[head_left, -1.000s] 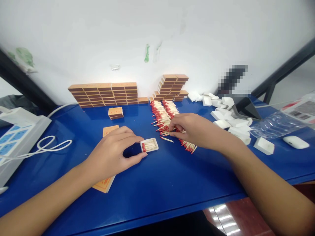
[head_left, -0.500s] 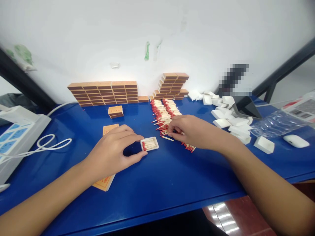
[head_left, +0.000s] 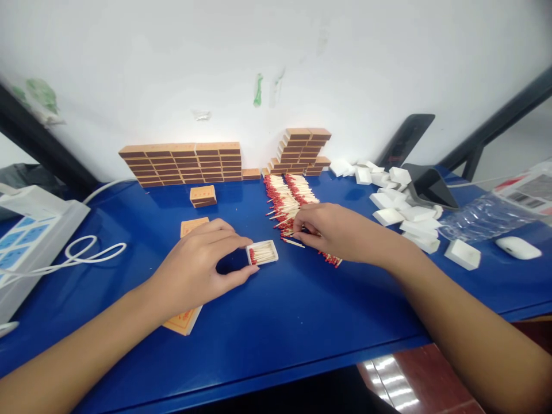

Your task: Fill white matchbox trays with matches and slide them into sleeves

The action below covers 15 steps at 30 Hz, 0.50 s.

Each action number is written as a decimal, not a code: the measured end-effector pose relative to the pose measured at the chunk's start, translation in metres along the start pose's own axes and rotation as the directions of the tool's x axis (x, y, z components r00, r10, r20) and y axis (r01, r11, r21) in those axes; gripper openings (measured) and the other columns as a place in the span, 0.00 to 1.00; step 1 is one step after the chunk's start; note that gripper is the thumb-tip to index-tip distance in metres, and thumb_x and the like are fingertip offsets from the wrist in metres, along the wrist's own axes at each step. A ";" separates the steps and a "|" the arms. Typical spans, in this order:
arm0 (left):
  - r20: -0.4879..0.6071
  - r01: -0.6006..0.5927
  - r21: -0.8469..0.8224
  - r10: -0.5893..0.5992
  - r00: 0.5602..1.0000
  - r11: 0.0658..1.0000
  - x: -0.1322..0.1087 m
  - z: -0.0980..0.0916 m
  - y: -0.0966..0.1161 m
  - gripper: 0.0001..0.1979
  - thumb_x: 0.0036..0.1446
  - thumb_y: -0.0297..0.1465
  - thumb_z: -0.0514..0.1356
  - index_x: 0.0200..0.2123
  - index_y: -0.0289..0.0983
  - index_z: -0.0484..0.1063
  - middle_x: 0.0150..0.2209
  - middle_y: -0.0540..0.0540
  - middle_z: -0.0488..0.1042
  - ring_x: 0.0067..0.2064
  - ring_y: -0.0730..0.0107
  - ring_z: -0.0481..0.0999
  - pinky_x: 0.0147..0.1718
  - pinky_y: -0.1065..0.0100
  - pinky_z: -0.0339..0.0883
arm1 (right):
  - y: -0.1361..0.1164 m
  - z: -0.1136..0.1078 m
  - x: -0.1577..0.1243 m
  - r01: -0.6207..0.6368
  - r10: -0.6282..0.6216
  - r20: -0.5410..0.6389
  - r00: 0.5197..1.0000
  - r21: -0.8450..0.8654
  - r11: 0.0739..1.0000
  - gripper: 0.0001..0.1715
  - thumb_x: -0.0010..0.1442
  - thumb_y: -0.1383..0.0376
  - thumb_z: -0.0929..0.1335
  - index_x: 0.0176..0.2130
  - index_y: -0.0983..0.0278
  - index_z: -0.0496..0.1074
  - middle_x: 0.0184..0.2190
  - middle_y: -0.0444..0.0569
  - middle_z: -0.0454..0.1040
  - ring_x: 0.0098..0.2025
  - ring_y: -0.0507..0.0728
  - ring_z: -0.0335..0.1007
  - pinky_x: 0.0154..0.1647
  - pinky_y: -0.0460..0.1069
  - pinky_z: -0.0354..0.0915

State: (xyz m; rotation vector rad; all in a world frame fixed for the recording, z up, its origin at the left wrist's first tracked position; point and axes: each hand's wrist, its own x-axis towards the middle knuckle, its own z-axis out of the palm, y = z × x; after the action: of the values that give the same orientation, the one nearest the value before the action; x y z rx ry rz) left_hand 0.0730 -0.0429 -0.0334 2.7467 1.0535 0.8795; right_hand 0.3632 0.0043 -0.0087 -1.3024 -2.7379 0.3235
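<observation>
My left hand point(head_left: 206, 261) holds a small white matchbox tray point(head_left: 276, 253) by its left end, between thumb and forefinger. Inside the tray lies a layer of matches point(head_left: 264, 253), red heads to the left. Over the front of a long pile of red-headed matches point(head_left: 282, 198) is my right hand point(head_left: 332, 231), its fingers bent and drawn together. What those fingertips pinch, if anything, is hidden. One loose match point(head_left: 295, 243) lies just left of the right fingertips. Orange matchbox sleeves point(head_left: 186, 320) lie partly under my left hand and wrist.
Stacked matchboxes point(head_left: 181, 164) line the wall, with a stepped stack point(head_left: 302, 149) further right. A single matchbox point(head_left: 202, 196) stands before them. Several white trays point(head_left: 418, 221) are heaped at right, near a white earbud case point(head_left: 518, 247). A power strip point(head_left: 38, 247) with cable sits left.
Almost nothing differs. My right hand has shifted very slightly left at the match pile; my left hand and the tray stay in place.
</observation>
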 end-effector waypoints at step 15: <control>0.011 0.007 0.000 -0.007 1.000 1.000 0.000 0.001 -0.001 0.14 0.64 0.37 0.69 0.49 0.37 0.81 0.40 0.44 0.82 0.44 0.60 0.80 0.43 0.60 0.76 | -0.007 -0.002 -0.007 -0.058 0.051 0.078 0.996 0.082 0.995 0.11 0.71 0.58 0.68 0.38 0.61 0.75 0.35 0.47 0.78 0.34 0.55 0.70 0.33 0.50 0.58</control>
State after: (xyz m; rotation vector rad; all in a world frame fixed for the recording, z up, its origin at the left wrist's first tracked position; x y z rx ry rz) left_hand 0.0731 -0.0422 -0.0339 2.7432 1.0604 0.8628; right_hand 0.3630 -0.0049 -0.0048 -1.3721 -2.7205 0.4979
